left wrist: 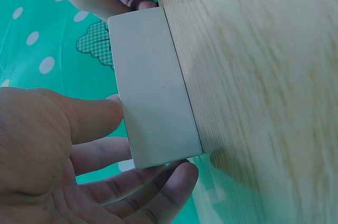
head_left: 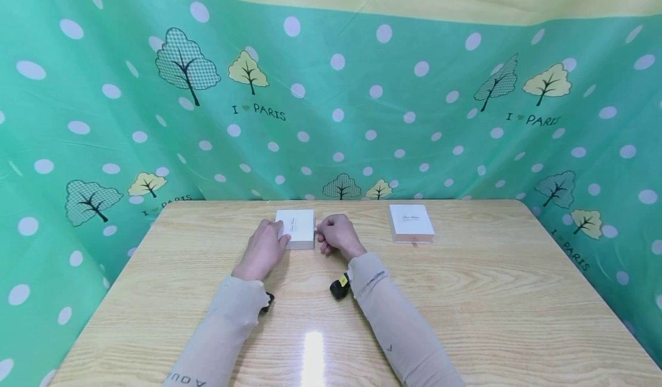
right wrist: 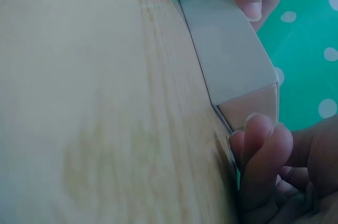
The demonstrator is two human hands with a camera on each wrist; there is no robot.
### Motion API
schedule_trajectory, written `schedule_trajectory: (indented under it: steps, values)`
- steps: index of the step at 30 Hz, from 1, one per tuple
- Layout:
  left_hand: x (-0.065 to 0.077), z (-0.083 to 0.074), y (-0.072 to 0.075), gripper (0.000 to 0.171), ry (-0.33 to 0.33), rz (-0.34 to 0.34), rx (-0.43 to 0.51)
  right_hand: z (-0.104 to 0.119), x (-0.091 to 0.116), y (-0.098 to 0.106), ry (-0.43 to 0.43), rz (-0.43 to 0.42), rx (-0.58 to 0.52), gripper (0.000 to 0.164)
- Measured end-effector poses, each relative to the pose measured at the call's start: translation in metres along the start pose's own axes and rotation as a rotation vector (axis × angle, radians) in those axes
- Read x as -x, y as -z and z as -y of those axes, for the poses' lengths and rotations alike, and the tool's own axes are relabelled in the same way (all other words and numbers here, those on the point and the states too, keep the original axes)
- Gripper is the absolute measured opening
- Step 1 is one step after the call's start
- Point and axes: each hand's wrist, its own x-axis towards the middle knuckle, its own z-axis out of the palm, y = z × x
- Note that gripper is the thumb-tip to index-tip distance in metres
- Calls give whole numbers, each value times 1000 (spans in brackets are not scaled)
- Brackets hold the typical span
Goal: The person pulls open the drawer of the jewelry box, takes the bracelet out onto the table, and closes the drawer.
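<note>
A small white box (head_left: 301, 229) with dark lettering on its lid lies flat near the back of the table. My left hand (head_left: 265, 246) grips its left end, thumb and index finger along the top edge and the other fingers around the end, as the left wrist view shows. At the opposite end is my right hand (head_left: 337, 235), its fingers curled. Its thumb and fingertips (right wrist: 259, 129) come together right at the box's pinkish end panel (right wrist: 253, 105), low by the table. What they pinch there is hidden behind the fingers.
A second white box (head_left: 411, 220) with similar lettering and a pinkish front stands to the right on the wooden table (head_left: 481, 295). A green dotted curtain (head_left: 357, 145) hangs behind the table's back edge. Dark wrist devices (head_left: 338, 288) sit at the cuffs.
</note>
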Motion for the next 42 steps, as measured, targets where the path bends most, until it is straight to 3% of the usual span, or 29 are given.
schedule_trajectory:
  steps: [42]
  values:
    - [0,-1,1,48,4,3,-7,-1,0,7,-16,-18,-27,15]
